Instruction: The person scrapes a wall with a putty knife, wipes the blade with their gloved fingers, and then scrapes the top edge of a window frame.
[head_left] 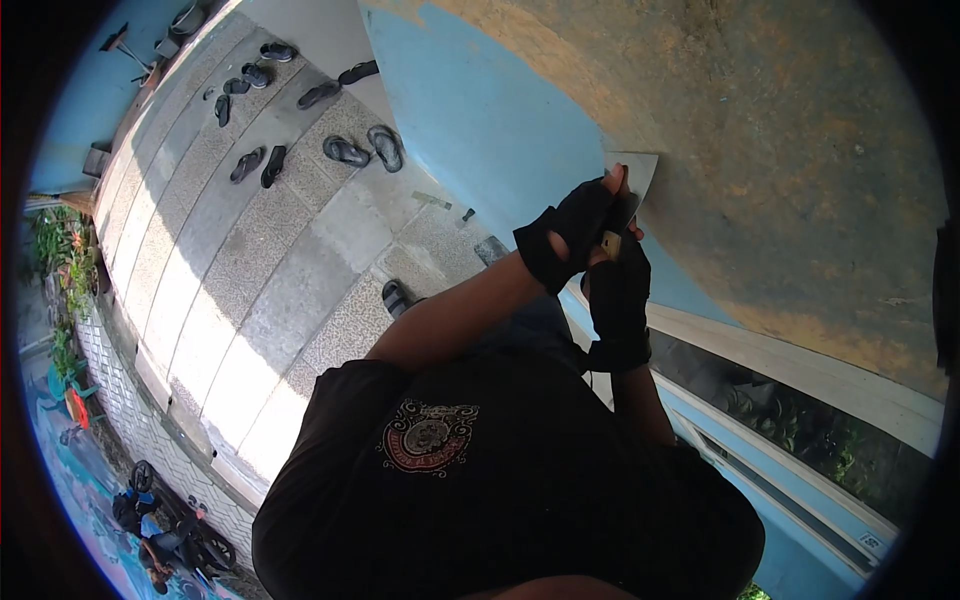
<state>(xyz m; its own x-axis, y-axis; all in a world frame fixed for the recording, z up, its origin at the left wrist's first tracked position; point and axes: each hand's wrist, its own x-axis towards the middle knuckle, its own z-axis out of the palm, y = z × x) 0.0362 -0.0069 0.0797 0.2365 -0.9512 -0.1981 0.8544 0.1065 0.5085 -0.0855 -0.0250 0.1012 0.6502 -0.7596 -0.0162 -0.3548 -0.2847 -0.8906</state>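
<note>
Both hands wear black fingerless gloves and are close together by the wall. My left hand [580, 225] is closed on a flat, pale scraper blade [645, 178], its bare fingertips near the blade's lower side. Just beneath it, my right hand [620, 295] is closed round a tool whose wooden handle end [611, 243] shows between the hands. Whether handle and blade belong to one tool cannot be made out. The blade's edge lies at or near the wall [780, 170], where bare, blotchy brown plaster borders light blue paint.
Several sandals [346, 151] lie scattered on the tiled floor [290, 250] at left. A small dark tool [468, 214] lies on the floor near the wall. A blue-and-white ledge [780, 480] runs at lower right. A person sits beside a motorcycle [205, 540] at lower left.
</note>
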